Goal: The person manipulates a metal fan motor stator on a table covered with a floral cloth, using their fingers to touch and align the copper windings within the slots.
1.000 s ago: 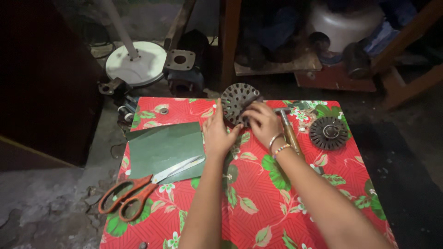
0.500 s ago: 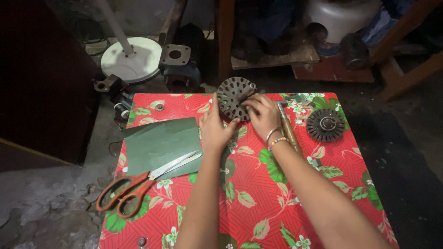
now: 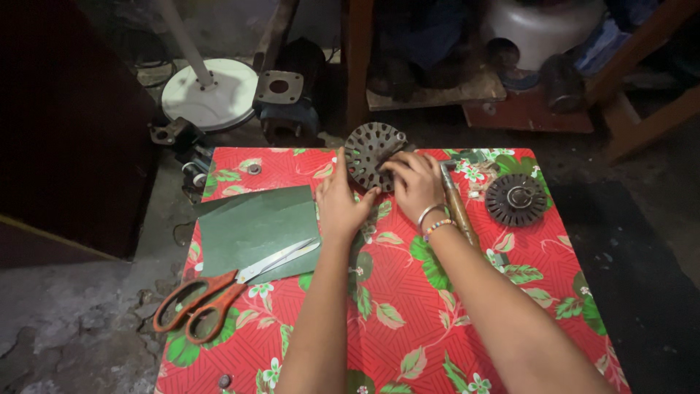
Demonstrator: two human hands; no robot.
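Covering the table: a red cloth [image 3: 437, 321] printed with green leaves and white flowers is spread over the whole top.
Scissors: a pair with orange handles [image 3: 208, 303] is laid at the near left corner, its blades resting on the green sheet.
Green sheet: a dark green sheet [image 3: 251, 230] is laid flat on the left half of the cloth, just beside the left hand.
Left hand: the left hand [image 3: 339, 204] is set edge-on against the left side of the disc, fingers held straight and pressed together.
Right hand: the right hand [image 3: 412, 182] is curled over the right side of the disc, fingertips gripping its rim; bracelets are worn at the wrist.
Perforated disc: a round dark metal disc with holes [image 3: 368, 153] is held tilted up at the far edge of the table, between both hands.
Tool: a wooden-handled tool [image 3: 458, 208] is laid just right of the right wrist.
Slotted rotor: a round slotted metal part [image 3: 516, 198] is seen lying well to the right.
Floor beyond: a white round base with a pole [image 3: 208, 95] is seen behind the table.
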